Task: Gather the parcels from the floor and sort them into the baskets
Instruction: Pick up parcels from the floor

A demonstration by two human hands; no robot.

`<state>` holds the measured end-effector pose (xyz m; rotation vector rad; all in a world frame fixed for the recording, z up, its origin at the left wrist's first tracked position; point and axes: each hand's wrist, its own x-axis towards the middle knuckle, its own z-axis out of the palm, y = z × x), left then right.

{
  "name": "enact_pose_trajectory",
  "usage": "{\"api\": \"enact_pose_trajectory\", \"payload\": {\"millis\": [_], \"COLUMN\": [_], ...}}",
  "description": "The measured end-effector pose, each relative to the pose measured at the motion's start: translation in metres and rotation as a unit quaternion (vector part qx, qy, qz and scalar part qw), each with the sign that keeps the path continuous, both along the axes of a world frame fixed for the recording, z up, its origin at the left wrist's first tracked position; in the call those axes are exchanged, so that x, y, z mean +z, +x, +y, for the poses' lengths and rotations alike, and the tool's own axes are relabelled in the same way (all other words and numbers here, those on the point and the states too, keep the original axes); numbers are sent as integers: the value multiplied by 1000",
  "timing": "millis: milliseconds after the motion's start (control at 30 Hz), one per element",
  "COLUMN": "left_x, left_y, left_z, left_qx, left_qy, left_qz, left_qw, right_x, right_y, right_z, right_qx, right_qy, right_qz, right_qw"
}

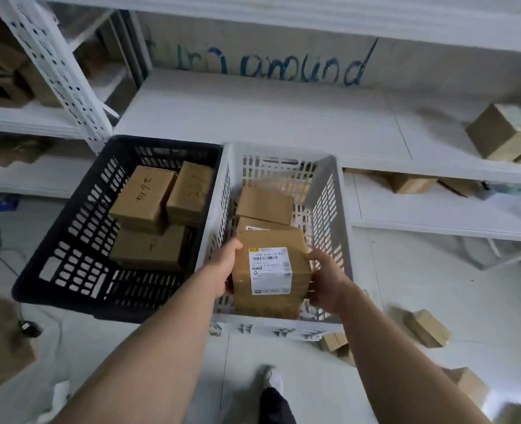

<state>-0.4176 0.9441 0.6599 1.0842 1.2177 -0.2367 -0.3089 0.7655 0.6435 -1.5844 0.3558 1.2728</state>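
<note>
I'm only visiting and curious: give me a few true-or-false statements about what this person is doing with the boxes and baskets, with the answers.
1. The left hand and the right hand both hold the labelled parcel. True.
2. The labelled parcel is over the black basket. False: it is over the white basket.
3. The black basket is empty. False: brown boxes lie in it.
4. Loose parcels lie on the floor to the right of the white basket. True.

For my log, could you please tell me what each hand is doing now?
Left hand: holding the labelled parcel.
Right hand: holding the same parcel.
</note>
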Motion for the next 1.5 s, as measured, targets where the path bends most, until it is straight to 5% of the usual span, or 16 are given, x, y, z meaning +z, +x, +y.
{"api": "enact_pose_trajectory", "payload": {"millis": [300,600,867,1300,1500], "left_x": [-68,-119,-93,-2,42], "left_y": [25,31,36,53,70], "left_z": [8,12,4,-16,-73], "left_qx": [6,11,19,-110,-137], "left_qy": [-36,-25,56,290,250], "left_qz": [83,131,152,8,-104], "left_qw": [996,991,987,951,953], "right_x": [-56,-120,-113,-11,42], "right_y": [29,28,33,32,4], "right_z": [13,23,23,-2,-67], "right_qx": [29,36,50,-30,-177], "right_qy": [-45,-51,-102,6,109], "right_qz": [91,83,23,-87,-132], "right_qw": [994,995,993,996,969]}}
